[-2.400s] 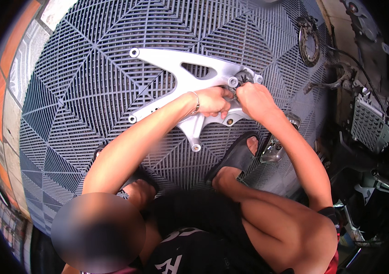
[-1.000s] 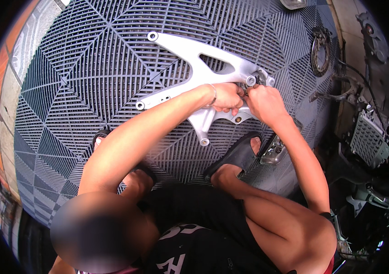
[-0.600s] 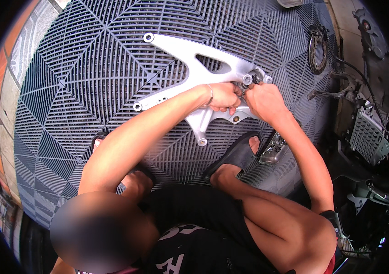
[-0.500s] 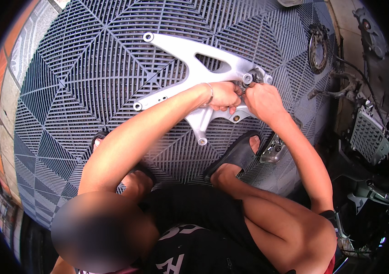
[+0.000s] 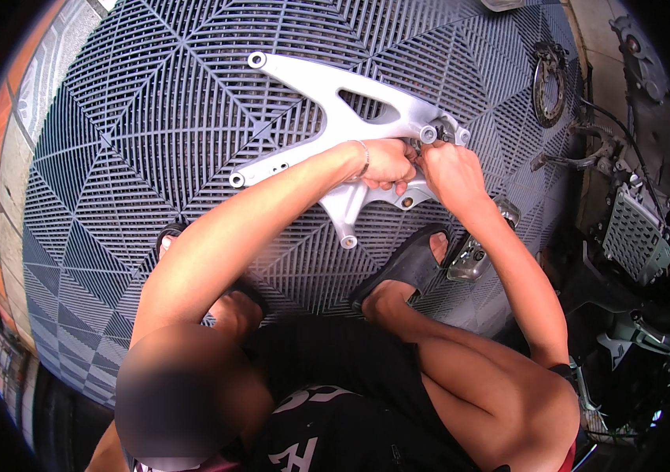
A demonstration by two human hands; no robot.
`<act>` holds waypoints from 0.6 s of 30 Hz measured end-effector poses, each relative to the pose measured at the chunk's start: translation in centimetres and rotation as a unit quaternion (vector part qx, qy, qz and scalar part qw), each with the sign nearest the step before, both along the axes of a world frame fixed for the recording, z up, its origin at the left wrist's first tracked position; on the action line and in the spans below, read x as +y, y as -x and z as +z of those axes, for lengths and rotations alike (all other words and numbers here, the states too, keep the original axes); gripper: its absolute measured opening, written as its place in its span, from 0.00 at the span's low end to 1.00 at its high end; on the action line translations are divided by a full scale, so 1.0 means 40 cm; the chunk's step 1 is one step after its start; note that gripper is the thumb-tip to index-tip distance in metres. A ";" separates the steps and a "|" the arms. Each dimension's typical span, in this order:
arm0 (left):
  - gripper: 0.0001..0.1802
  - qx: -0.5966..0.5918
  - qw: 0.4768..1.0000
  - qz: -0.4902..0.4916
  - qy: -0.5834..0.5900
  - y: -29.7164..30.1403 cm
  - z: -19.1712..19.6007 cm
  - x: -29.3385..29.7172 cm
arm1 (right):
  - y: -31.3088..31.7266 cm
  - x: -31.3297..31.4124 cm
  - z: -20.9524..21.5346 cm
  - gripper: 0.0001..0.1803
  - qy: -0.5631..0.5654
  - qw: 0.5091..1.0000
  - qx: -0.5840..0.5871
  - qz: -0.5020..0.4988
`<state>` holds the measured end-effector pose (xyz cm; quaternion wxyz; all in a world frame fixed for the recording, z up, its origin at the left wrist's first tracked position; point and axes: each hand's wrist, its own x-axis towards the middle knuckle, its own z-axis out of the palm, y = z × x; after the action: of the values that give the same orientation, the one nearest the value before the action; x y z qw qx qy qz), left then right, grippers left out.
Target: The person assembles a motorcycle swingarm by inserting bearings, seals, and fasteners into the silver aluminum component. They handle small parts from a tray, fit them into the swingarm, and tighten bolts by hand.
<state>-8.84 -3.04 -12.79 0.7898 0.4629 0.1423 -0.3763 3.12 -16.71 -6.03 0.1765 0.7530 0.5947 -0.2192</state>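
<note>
Along the left edge an orange and pale tiled border (image 5: 5, 149) curves beside the grey grid floor mat (image 5: 138, 134), whose ribbed panels form triangle patterns. On the mat lies a silver cast metal bracket (image 5: 327, 110), flat, with several arms ending in round bolt holes: one arm reaches up and left, one points left and down, and a short one points down toward the person's feet. A black sandal (image 5: 170, 236) shows under the left forearm, partly hidden.

The left hand (image 5: 388, 163) rests on the middle of the bracket, a thin bracelet (image 5: 364, 157) at the wrist. Its fingers (image 5: 406, 169) are curled closed around something small at the bracket's right end; what they pinch is too small to make out. Just beside it and touching, the right hand (image 5: 447, 167) bends over the same spot, its fingers (image 5: 428, 157) also curled tight against the bracket near a round boss at that end. Whether they hold a tool or a fastener cannot be told.

Below the hands a second black sandal (image 5: 406, 263) stands on the mat, with a small shiny metal part (image 5: 473, 256) just to its right. Farther right, near the mat's edge, lies a rusty ring-shaped part (image 5: 547, 79), and beyond it dark machine parts and a grey finned block (image 5: 638, 236).
</note>
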 end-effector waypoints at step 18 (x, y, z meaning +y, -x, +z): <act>0.32 0.009 0.997 0.027 -0.072 -0.005 0.022 0.005 | -0.104 -0.067 0.111 0.13 -0.136 0.971 0.060 -0.185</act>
<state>-8.66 -2.84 -11.92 0.7633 0.5109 0.1889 -0.3475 7.28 -19.39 -1.58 -0.0074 0.8523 0.4789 -0.2102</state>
